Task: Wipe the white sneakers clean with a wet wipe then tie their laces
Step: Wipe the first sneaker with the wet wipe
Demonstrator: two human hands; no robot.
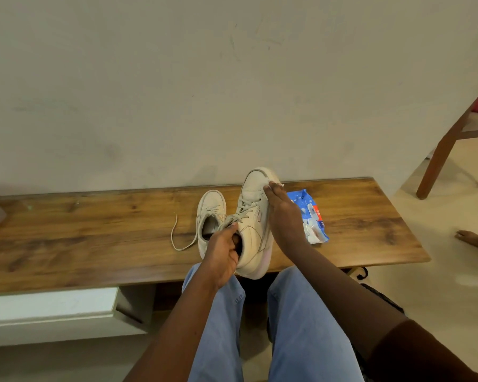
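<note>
One white sneaker [253, 216] is lifted off the bench, toe pointing away from me. My left hand [222, 253] grips its collar, fingers inside the opening. Along its right side lies my right hand [283, 213], fingers straight, pressing a white wet wipe [279, 185] against the toe edge; only a corner of the wipe shows. The other white sneaker [210, 213] sits on the wooden bench [94, 238] just to the left, with a loose lace [177, 238] trailing leftward.
A blue wet-wipe pack [312, 216] lies on the bench right of my right hand. A wall stands behind the bench. A wooden chair [447, 150] is at the far right, and another person's foot [469, 237] rests on the floor. My legs are below.
</note>
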